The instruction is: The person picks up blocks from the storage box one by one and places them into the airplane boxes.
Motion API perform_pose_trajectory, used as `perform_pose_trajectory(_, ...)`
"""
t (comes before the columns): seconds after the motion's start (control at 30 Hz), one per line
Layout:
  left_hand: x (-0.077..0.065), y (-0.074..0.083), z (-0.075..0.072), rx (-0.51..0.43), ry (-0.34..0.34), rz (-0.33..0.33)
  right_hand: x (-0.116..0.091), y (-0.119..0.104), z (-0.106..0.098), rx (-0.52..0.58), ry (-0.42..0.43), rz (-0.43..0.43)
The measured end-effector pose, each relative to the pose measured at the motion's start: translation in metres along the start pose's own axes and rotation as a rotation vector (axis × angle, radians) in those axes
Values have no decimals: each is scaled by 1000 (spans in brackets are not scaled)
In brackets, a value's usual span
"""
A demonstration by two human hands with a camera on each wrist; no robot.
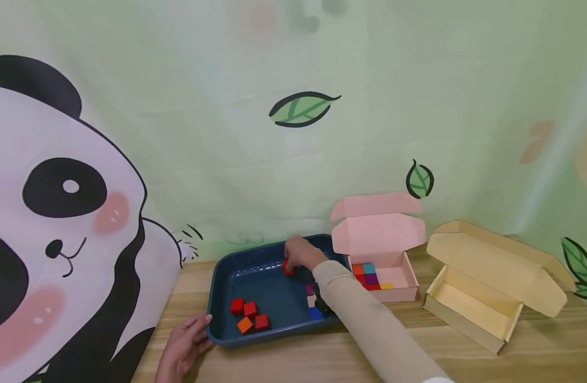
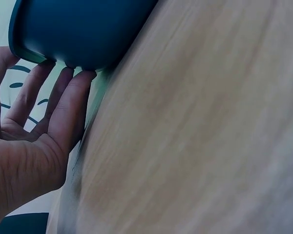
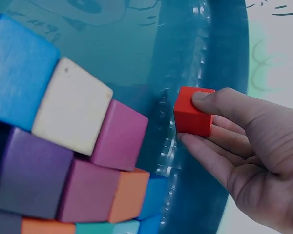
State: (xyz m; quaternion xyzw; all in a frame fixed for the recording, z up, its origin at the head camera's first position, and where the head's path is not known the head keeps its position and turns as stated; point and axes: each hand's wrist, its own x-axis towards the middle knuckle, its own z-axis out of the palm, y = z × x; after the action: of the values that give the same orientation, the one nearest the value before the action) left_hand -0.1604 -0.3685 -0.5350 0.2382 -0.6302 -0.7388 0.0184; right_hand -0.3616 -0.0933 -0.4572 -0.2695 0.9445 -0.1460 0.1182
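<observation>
My right hand (image 1: 300,252) pinches a red cube (image 3: 193,111) between thumb and fingers, inside the blue tray (image 1: 255,252) near its back wall. In the right wrist view the cube is held beside a packed group of blocks, among them a blue block (image 3: 22,73), a cream block (image 3: 73,106) and a magenta block (image 3: 119,136). My left hand (image 1: 185,340) touches the tray's left front corner, and in the left wrist view its extended fingertips rest against the tray's outer wall (image 2: 83,34). Several loose red cubes (image 1: 237,306) and an orange cube (image 1: 244,325) lie at the tray's left front.
Right of the tray stands an opened pink box (image 1: 403,294) with several colored blocks inside. Further right is an opened tan cardboard box (image 1: 466,324). A wooden tabletop (image 1: 284,367) carries everything, and a printed panda backdrop (image 1: 226,159) hangs behind. My right forearm crosses the tray's right front edge.
</observation>
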Motion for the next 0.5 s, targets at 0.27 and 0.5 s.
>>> perform_pose_trajectory(0.27, -2, 0, 0, -7, -7, -3, -8, -3, -23, -19, 24, -126)
perform_pose_trajectory(0.5, -1, -1, 1, -23, -11, 0, -17, -7, -47, 13, 43, -176)
